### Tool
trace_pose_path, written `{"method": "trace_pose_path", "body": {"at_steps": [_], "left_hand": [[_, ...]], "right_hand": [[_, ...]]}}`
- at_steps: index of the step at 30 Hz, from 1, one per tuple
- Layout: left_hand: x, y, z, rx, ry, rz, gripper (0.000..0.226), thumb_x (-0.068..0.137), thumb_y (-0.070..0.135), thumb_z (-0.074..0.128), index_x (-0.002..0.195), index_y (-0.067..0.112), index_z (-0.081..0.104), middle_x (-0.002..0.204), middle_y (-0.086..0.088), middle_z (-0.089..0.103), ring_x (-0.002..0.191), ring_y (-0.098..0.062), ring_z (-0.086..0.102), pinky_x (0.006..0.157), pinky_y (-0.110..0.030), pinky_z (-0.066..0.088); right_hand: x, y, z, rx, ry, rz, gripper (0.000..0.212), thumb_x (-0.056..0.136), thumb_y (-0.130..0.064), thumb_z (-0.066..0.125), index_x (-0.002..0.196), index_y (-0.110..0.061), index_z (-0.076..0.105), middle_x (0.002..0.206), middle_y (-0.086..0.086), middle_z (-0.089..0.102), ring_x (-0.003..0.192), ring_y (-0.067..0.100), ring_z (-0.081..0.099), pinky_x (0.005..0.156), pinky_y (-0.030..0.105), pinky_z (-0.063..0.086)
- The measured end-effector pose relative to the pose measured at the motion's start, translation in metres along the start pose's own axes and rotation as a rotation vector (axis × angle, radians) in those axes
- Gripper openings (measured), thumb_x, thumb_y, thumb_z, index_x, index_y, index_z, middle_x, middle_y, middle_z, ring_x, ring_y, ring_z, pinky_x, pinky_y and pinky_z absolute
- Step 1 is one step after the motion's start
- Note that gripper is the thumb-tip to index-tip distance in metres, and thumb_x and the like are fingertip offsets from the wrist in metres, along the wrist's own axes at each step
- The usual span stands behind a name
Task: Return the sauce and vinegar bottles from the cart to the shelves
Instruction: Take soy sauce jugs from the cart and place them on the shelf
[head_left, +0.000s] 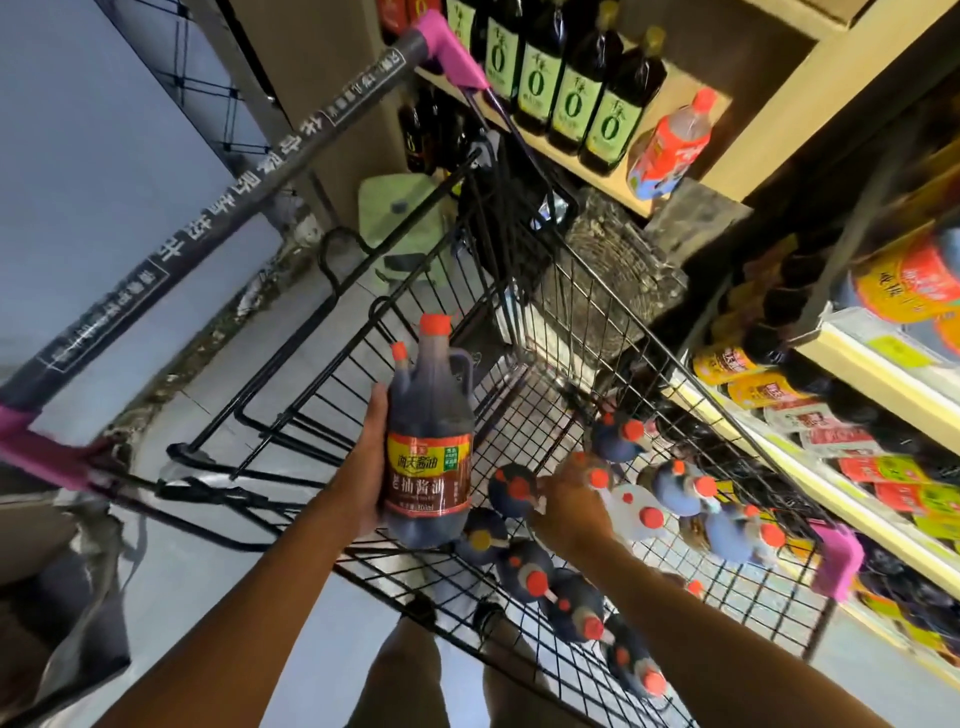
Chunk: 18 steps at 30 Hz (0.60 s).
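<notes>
My left hand (370, 457) holds a dark soy sauce bottle (428, 441) upright above the black wire cart (524, 374); it has a red cap, a side handle and a red-and-yellow label. My right hand (571, 501) reaches down into the cart basket among several dark bottles with red caps (524, 566), its fingers at the top of a pale vinegar bottle (636, 506). Whether it grips that bottle is unclear. The shelves (675, 98) stand to the right, above and beyond the cart.
Green-labelled dark bottles (571, 98) and a red-labelled bottle (670, 145) lying tilted fill the upper shelf. Yellow- and red-labelled goods (769, 389) line the lower shelves at right. The cart handle (218, 208) with pink ends crosses the left. A bag (78, 597) lies at lower left.
</notes>
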<state>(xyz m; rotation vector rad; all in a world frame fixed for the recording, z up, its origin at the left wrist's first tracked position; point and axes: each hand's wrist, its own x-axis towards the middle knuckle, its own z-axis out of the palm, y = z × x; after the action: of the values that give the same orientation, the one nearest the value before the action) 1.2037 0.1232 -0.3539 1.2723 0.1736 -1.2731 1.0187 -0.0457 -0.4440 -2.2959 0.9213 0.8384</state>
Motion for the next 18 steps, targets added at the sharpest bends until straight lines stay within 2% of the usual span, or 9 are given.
{"method": "trace_pose_path", "body": {"at_steps": [2, 5, 7, 10, 12, 18], "left_hand": [[0.0, -0.003, -0.003, 0.003, 0.014, -0.007, 0.078, 0.085, 0.074, 0.024, 0.138, 0.028, 0.056, 0.129, -0.013, 0.068, 0.119, -0.034, 0.065, 0.103, -0.05, 0.049], [0.0, -0.009, -0.009, 0.005, 0.009, 0.003, 0.075, 0.088, 0.072, 0.019, 0.141, 0.03, 0.051, 0.131, -0.01, 0.068, 0.121, -0.031, 0.065, 0.099, -0.048, 0.053], [-0.002, -0.012, -0.013, 0.032, 0.001, 0.013, 0.074, 0.088, 0.072, 0.019, 0.141, 0.031, 0.05, 0.13, -0.007, 0.068, 0.122, -0.031, 0.064, 0.094, -0.043, 0.057], [-0.003, -0.015, -0.019, 0.06, -0.012, -0.01, 0.093, 0.072, 0.09, 0.044, 0.142, 0.028, 0.051, 0.13, -0.011, 0.068, 0.122, -0.034, 0.064, 0.091, -0.044, 0.058], [-0.003, -0.014, -0.022, 0.074, -0.028, -0.031, 0.108, 0.057, 0.093, 0.06, 0.141, 0.026, 0.051, 0.13, -0.013, 0.068, 0.119, -0.033, 0.065, 0.089, -0.042, 0.058], [-0.002, -0.014, -0.023, 0.091, -0.049, -0.034, 0.107, 0.045, 0.089, 0.074, 0.132, 0.031, 0.055, 0.122, -0.004, 0.073, 0.111, -0.023, 0.071, 0.08, -0.032, 0.06]], "right_hand": [[0.001, -0.005, 0.008, -0.066, -0.007, 0.016, 0.038, 0.094, -0.045, 0.057, 0.129, -0.032, 0.058, 0.125, 0.01, 0.057, 0.119, 0.03, 0.055, 0.095, 0.038, 0.048], [0.015, -0.012, 0.02, -0.082, 0.029, 0.062, 0.032, 0.097, -0.041, 0.054, 0.121, -0.022, 0.062, 0.112, 0.004, 0.068, 0.11, 0.027, 0.061, 0.094, 0.036, 0.044], [0.023, -0.014, 0.028, -0.075, 0.062, 0.083, 0.028, 0.096, -0.041, 0.055, 0.117, -0.025, 0.064, 0.105, 0.002, 0.071, 0.101, 0.025, 0.065, 0.09, 0.036, 0.046], [0.033, -0.01, 0.036, -0.139, 0.103, 0.076, 0.029, 0.094, -0.043, 0.058, 0.121, -0.033, 0.061, 0.102, -0.002, 0.07, 0.097, 0.023, 0.065, 0.092, 0.038, 0.042], [0.038, -0.007, 0.039, -0.186, 0.12, 0.08, 0.03, 0.093, -0.046, 0.059, 0.119, -0.032, 0.062, 0.101, -0.004, 0.067, 0.095, 0.021, 0.064, 0.093, 0.04, 0.04], [0.04, -0.003, 0.04, -0.1, 0.195, 0.028, 0.031, 0.094, -0.046, 0.062, 0.122, -0.032, 0.062, 0.104, -0.006, 0.066, 0.088, 0.018, 0.06, 0.095, 0.039, 0.04]]}}
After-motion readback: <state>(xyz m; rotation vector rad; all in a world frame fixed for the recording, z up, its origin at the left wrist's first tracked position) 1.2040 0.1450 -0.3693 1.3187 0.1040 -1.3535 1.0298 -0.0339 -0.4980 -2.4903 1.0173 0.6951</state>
